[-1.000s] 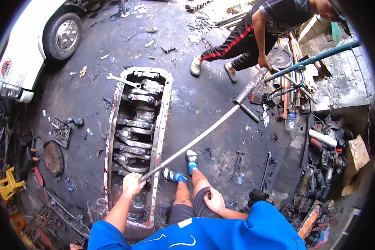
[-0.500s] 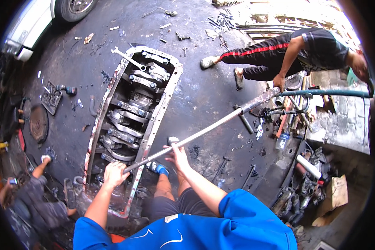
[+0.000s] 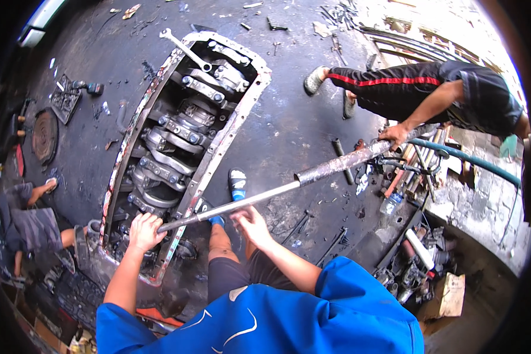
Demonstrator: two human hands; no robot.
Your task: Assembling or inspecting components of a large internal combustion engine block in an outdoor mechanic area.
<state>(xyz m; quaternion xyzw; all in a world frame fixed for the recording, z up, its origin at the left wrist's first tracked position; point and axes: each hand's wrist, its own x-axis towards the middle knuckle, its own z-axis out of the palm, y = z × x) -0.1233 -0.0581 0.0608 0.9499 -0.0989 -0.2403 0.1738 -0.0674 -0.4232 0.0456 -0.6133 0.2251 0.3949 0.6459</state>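
My left hand (image 3: 145, 232) is closed round the dark near end of a breaker bar (image 3: 236, 205), over the lower rim of an upturned engine block (image 3: 223, 138). What that end sits on is hidden by my hand. My right hand (image 3: 251, 225), partly smeared, is just below the bar's middle, fingers apart and not wrapped round it. A rusty pipe (image 3: 342, 164) is sleeved over the bar's far part. At right, a co-worker's hand (image 3: 396, 134) grips the pipe. Crankshaft and bolted bearing caps (image 3: 177, 131) show inside the block. A combination wrench (image 3: 186, 49) lies across its top corner.
Another person (image 3: 32, 218) sits low at left, beside the block. Car parts and a cardboard box (image 3: 448, 296) are heaped at lower right. Metal rods (image 3: 334, 245) lie on the dark floor. A cordless tool (image 3: 89, 88) and a round plate (image 3: 45, 137) are at left.
The rusty pipe has slid farther down over the bar toward me, so less bare bar shows. The co-worker's hand is now farther from the pipe's near lip. My view has shifted.
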